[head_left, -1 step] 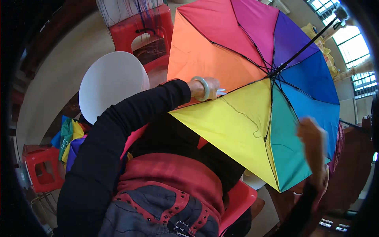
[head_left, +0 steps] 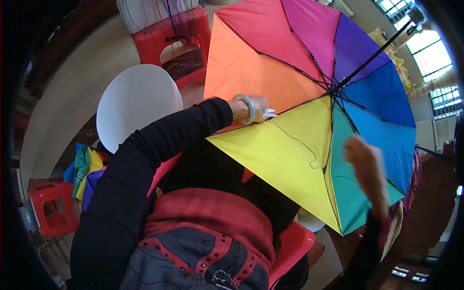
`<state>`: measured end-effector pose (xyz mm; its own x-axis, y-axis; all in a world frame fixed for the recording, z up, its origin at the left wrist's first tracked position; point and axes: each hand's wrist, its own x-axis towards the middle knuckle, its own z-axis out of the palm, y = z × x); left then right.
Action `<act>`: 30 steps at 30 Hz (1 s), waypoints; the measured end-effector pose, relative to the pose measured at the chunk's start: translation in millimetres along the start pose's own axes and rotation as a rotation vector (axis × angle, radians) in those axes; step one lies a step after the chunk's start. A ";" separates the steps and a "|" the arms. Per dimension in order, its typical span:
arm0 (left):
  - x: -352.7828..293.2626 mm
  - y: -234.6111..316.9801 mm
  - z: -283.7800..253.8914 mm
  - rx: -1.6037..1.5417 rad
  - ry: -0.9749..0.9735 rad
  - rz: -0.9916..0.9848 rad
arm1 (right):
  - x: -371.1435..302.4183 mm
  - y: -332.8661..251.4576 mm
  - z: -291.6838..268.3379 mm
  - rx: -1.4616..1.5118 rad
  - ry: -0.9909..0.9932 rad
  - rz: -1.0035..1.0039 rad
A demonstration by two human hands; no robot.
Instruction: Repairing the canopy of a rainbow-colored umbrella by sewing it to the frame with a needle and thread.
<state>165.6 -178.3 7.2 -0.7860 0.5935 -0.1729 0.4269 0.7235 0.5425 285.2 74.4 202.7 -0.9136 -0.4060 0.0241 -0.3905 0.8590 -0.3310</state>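
A rainbow umbrella [head_left: 270,140] lies opened across my lap, its inside facing me, with black ribs and a black shaft [head_left: 372,63] pointing to the upper right. My left hand [head_left: 257,108], a pale bangle at its wrist, is closed at the rib between the orange and yellow panels. Two pale pointed blades, like thread snips [head_left: 270,113], stick out of its fingers. A loose dark thread [head_left: 302,141] curls over the yellow panel. Above the green panel, my right hand [head_left: 362,152] is raised and blurred, its fingers curled in; what they hold cannot be made out.
To the left stands a large white round-topped object [head_left: 137,106]. Behind it, a red stool [head_left: 169,38] bears a white box hung with coloured threads. Folded colourful cloth [head_left: 87,169] lies near another red stool [head_left: 53,205]. A pinkish-red chair [head_left: 295,246] is under me.
My right hand has moved left and slightly down, over the green panel. The left hand keeps its place at the rib, and the umbrella has barely shifted.
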 end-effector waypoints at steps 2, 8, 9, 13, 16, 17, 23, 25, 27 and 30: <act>2.6 6.0 -3.8 -0.016 0.023 0.070 | 29.7 -11.8 42.5 0.111 -0.274 0.032; -3.2 5.1 -8.1 0.100 -0.016 0.048 | 84.7 9.9 173.0 -0.035 -0.013 -0.056; -3.4 4.4 -6.5 0.118 0.003 0.051 | 85.7 10.9 187.6 -0.041 0.056 0.020; -7.2 2.9 -1.6 0.172 0.076 0.113 | 93.0 6.4 214.3 -0.038 0.176 0.221; -14.2 5.2 -6.1 0.155 0.054 0.091 | 95.0 7.4 219.9 -0.025 0.172 0.341; -16.8 6.9 -7.3 0.153 0.044 0.085 | 94.9 9.0 220.8 0.007 0.175 0.331; -16.8 14.0 6.7 0.218 0.136 0.125 | 95.1 25.5 227.5 0.165 0.221 0.296; -12.6 17.7 15.7 0.238 0.205 0.155 | 95.0 30.9 232.8 0.186 0.241 0.296; -12.0 15.0 20.4 0.254 0.219 0.179 | 94.9 36.0 237.3 0.227 0.275 0.287; -15.7 9.0 23.8 0.256 0.183 0.177 | 97.7 6.7 228.5 0.209 0.242 0.309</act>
<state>192.4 -172.7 -4.8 -0.7471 0.6613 0.0676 0.6434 0.6938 0.3235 219.4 -30.7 -12.7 -0.9938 -0.0336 0.1060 -0.0859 0.8370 -0.5404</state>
